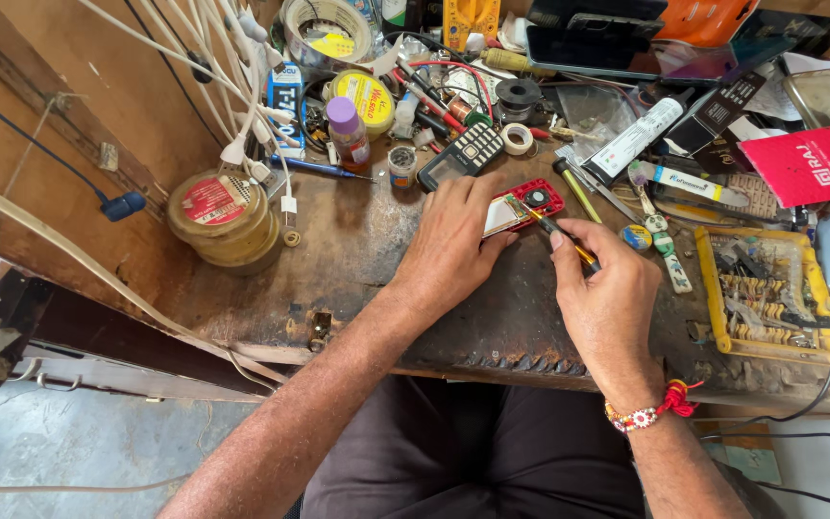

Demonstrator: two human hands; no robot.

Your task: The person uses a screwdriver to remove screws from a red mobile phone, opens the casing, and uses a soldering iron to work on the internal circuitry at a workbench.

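While both hands are busy near the middle of the worktop, here's the rundown:

Left hand: lying flat-ish, fingers curled down over the near end of a small opened phone body, pinning it to the wood. Not fully closed, more a press-and-steady hold.

Right hand: fingers pinched shut around a slim screwdriver with a yellow and black handle, tip aimed into the phone.

Phone body: red frame, back off, pale insides showing, lying flat about mid-worktop, just beyond the left fingertips.

How it handles: looks light and stiff but fragile inside, I'd say. Thin plastic frame, exposed board. Best gripped by the red outer edges, never by the bare innards. Probably slides easily on the worn wood, hence the pinning.

Screwdriver: thin, rigid, tiny tip, likely slips off a screw head if tilted.

Nearby: black keypad phone just past the left hand, toward the far edge.

Left side: squat glass jar with a red label on its lid.

Right edge: yellow tray full of small parts.

Far edge: tape rolls, tubes, pens, total clutter.
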